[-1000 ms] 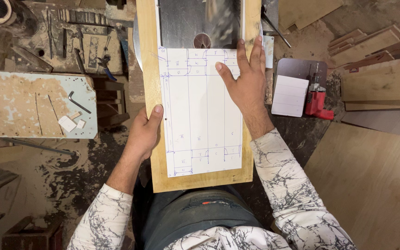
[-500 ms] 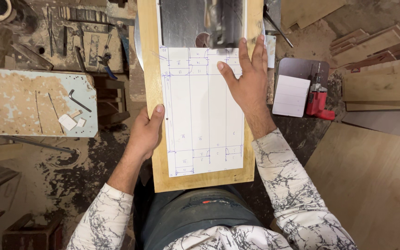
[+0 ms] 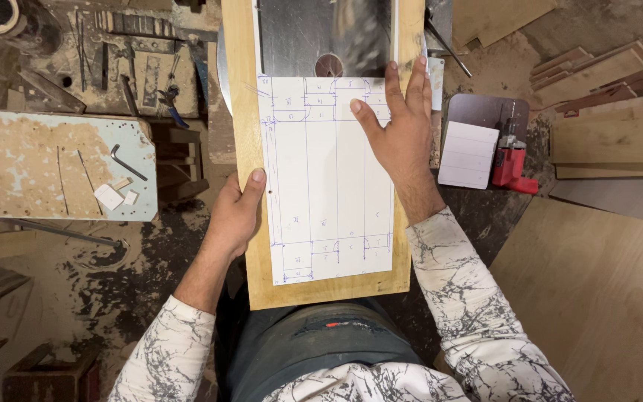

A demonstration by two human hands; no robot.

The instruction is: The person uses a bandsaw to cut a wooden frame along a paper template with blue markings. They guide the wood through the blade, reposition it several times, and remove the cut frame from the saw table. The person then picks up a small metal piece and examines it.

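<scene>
A white panel (image 3: 329, 186) marked with blue pen lines lies on a long yellow wooden board (image 3: 243, 112). The board rests on a grey metal machine table (image 3: 299, 33) with a round hole (image 3: 329, 65) just beyond the panel's far edge. My left hand (image 3: 234, 216) grips the board's left edge, thumb on top near the panel. Flat on the panel's far right part lies my right hand (image 3: 400, 126), fingers spread and reaching over the board's right edge.
A pale blue worn board (image 3: 53, 167) with an L-shaped hex key (image 3: 126, 162) sits at left. Hand tools (image 3: 143, 74) lie in sawdust behind it. A red power tool (image 3: 511, 160) and white ribbed block (image 3: 469, 155) stand at right, with plywood sheets (image 3: 597, 283) and planks (image 3: 604, 126).
The white panel and my right hand have slid slightly away from me toward the round hole. My left hand stays on the board's edge.
</scene>
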